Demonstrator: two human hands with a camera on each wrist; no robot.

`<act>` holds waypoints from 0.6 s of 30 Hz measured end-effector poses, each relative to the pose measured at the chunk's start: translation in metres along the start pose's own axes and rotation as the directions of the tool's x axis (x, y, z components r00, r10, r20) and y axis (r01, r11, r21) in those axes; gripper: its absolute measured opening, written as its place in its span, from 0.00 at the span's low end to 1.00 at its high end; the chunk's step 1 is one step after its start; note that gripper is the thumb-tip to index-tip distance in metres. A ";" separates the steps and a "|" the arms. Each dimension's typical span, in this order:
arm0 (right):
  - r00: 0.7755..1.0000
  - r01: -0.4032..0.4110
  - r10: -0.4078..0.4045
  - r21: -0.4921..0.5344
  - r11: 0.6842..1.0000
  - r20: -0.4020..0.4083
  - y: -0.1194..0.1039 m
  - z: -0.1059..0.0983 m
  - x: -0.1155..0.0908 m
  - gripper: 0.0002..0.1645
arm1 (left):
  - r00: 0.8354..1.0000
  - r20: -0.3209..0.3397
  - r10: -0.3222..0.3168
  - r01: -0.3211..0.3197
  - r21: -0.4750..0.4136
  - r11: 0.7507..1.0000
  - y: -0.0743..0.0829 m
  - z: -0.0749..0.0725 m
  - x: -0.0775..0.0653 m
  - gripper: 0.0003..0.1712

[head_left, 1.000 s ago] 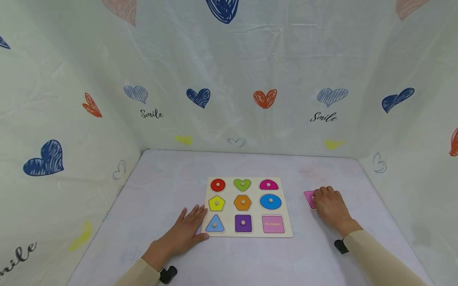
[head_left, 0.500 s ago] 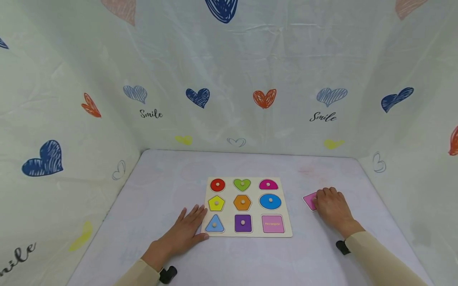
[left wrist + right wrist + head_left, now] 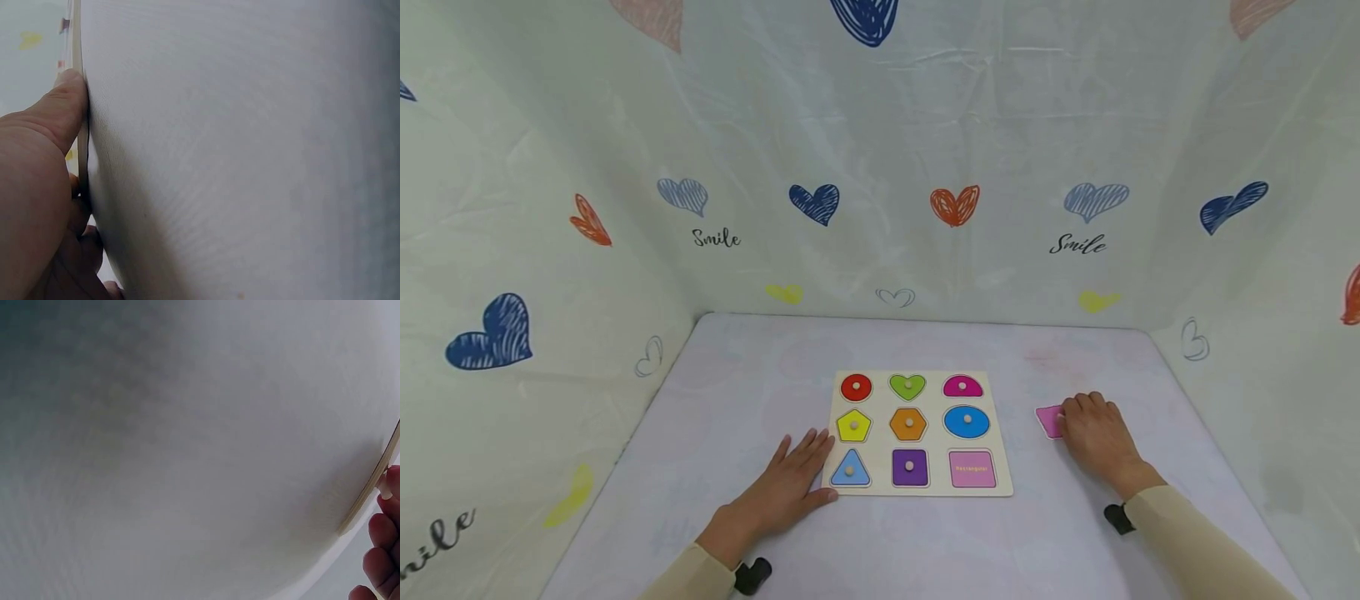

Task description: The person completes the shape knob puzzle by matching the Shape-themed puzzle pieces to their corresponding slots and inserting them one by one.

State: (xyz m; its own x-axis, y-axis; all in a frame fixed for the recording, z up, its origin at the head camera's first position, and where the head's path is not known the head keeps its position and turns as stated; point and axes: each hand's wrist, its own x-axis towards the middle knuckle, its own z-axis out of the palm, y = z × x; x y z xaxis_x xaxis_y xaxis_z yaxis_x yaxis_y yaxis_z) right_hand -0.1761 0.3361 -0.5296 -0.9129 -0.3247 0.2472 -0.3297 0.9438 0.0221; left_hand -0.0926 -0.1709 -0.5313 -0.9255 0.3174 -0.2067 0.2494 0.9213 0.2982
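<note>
On the table lies a cream wooden shape puzzle board (image 3: 880,458) with coloured knobbed pieces in its recesses. Its lower right recess (image 3: 972,469) is pink, bears a printed word and holds no knobbed piece. My left hand (image 3: 782,492) lies flat with spread fingers at the board's left edge, the thumb by the lower left corner. To the right of the board, my right hand (image 3: 1097,437) pinches the knob (image 3: 384,487) of a pink puzzle piece (image 3: 1048,422). Fingers and hand cover much of that piece in the head view; its wooden edge (image 3: 369,484) shows in the right wrist view.
A pale cloth covers the table (image 3: 925,550). Behind and at both sides hangs a white sheet (image 3: 880,125) printed with hearts and the word Smile. Dark wrist cameras (image 3: 752,576) sit below both hands.
The pink piece has turned slightly one way and back under my right hand, which has shifted a little to the right. My left hand and the board have stayed put.
</note>
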 end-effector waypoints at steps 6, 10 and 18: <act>0.997 0.005 -0.006 -0.017 1.000 -0.081 0.002 0.002 0.001 0.12 | 1.000 -0.003 0.003 -0.003 -0.001 1.000 -0.001 0.001 0.000 0.52; 0.993 0.019 -0.022 -0.031 0.999 -0.115 0.004 0.005 0.001 0.13 | 1.000 -0.004 0.005 -0.005 -0.002 1.000 -0.001 0.001 0.001 0.52; 0.992 0.039 -0.046 -0.060 0.997 -0.117 0.000 0.003 0.003 0.13 | 1.000 -0.010 0.008 -0.008 -0.003 1.000 -0.001 0.000 0.000 0.52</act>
State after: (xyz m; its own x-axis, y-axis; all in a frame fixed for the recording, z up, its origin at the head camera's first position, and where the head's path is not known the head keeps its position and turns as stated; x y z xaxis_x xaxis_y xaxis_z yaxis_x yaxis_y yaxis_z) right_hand -0.1794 0.3351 -0.5323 -0.8626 -0.3582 0.3574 -0.3501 0.9324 0.0895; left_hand -0.0930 -0.1713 -0.5317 -0.9262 0.3229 -0.1948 0.2562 0.9178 0.3032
